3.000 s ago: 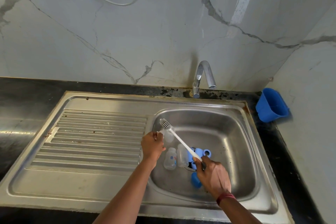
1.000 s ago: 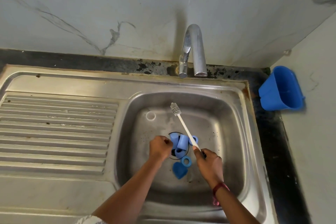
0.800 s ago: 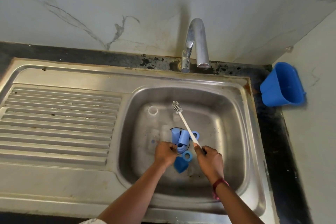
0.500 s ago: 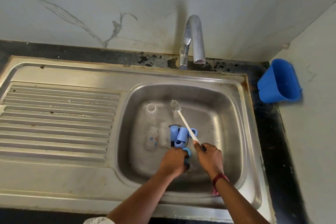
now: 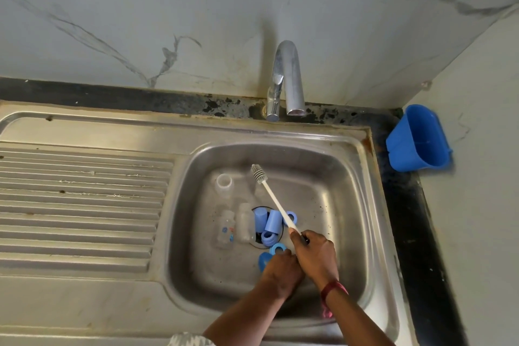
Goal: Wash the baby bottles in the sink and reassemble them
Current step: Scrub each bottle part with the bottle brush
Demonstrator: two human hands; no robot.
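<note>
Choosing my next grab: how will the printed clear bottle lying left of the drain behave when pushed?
The printed bottle lies on its side and looks round-bodied, so it will likely roll. Clear, empty-looking plastic: probably light and stiff. Its smooth walls may be slippery.

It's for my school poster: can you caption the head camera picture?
Right hand holds a brush in the sink; left hand at a blue cap.

Two clear bottles [image 5: 224, 229] lie capless side by side, ahead and left of the left hand [image 5: 283, 270]; a third bottle [image 5: 224, 181] sits farther off. Blue caps [image 5: 273, 223] and rings [image 5: 268, 237] cluster just ahead of both hands. The white brush [image 5: 276, 203], gripped by the right hand [image 5: 316, 254], slants away, bristles far.
</note>
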